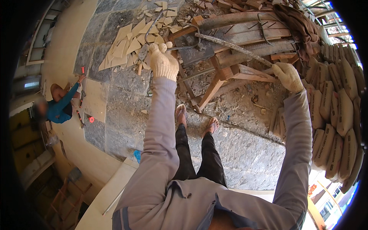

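Observation:
My left hand [163,61], in a cream knit glove, is closed round a thin bent steel rod [180,48] at the end of a wooden bench [245,32]. The rod is bent into an angular loop, and part of it is hidden by the glove. Off to the right, my right hand [288,76], gloved likewise, is closed on the near end of a long ribbed steel bar [234,48]. That bar slants across the bench, its far end close to the bent rod. A dark metal plate [195,51] lies on the bench end between my hands.
Broken tile pieces [130,40] lie on the grey floor beyond my left hand. Stacked cement bags [329,111] stand at the right. A brown cloth [297,27] hangs over the bench. At the left, a person in blue [63,105] crouches by large pale tiles [94,99].

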The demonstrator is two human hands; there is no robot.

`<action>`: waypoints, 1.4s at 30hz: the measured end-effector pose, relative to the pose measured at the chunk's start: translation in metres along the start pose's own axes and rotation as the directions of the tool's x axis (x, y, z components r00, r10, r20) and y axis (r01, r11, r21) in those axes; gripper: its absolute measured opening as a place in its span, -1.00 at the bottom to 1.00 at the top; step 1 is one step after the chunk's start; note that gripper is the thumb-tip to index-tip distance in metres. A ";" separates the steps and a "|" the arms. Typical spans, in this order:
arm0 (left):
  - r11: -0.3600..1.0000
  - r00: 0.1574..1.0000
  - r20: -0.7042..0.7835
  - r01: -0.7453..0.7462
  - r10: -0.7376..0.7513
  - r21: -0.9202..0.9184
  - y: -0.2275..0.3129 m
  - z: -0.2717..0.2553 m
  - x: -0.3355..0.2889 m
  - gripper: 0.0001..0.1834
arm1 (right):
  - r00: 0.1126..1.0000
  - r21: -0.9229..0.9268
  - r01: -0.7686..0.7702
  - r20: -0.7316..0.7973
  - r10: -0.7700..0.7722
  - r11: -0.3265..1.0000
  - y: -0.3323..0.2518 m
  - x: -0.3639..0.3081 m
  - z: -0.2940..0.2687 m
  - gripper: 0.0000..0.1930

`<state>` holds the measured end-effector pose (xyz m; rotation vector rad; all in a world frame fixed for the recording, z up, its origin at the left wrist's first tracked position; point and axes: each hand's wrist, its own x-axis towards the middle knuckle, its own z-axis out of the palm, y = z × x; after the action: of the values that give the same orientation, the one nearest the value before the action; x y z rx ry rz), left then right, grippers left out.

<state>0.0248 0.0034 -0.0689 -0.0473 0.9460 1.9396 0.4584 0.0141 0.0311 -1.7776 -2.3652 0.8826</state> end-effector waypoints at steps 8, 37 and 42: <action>0.999 0.983 0.178 0.037 -0.036 -0.001 0.000 -0.018 -0.012 -0.75 | 0.999 0.080 0.035 0.002 -0.035 0.996 0.023 0.012 0.011 -0.45; 0.884 0.977 0.049 0.164 -0.205 0.438 0.063 0.022 0.047 -0.72 | 0.998 -0.105 -0.008 -0.062 0.002 0.994 -0.016 -0.004 -0.010 -0.51; 0.866 0.979 0.058 0.142 -0.193 0.480 0.063 0.015 0.043 -0.70 | 0.996 -0.121 0.025 -0.087 -0.035 0.992 -0.007 0.000 -0.008 -0.53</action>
<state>-0.0420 0.0282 -0.0378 0.2471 1.2777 1.4913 0.4554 0.0163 0.0411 -1.7770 -2.4284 0.6555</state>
